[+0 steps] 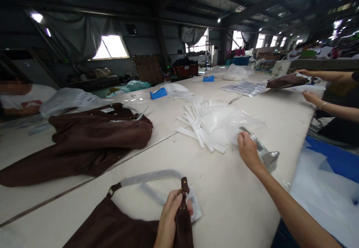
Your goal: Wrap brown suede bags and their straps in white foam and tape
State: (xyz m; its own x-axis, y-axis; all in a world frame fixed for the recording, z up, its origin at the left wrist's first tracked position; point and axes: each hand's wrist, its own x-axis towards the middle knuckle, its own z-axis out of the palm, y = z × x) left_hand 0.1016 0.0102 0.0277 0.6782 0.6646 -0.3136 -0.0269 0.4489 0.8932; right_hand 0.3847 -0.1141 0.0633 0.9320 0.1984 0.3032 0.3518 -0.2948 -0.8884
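Note:
My left hand grips a dark brown handbag at the brown tab and metal ring where its strap joins. Clear wrap covers the bag's strap, which arches over the table. A small white tag in a clear sleeve hangs beside my left fingers. Farther right, my right hand is closed at the near side of a grey tape dispenser. What sits between those fingertips is hidden. Just beyond lies a clear plastic bag with several white foam strips spilling from it.
More brown bags lie on the left of the pale table. Blue tape dispensers stand farther back. At right, a co-worker's hands hold another brown bag. Another person is at far left. White sheets lie below the right edge.

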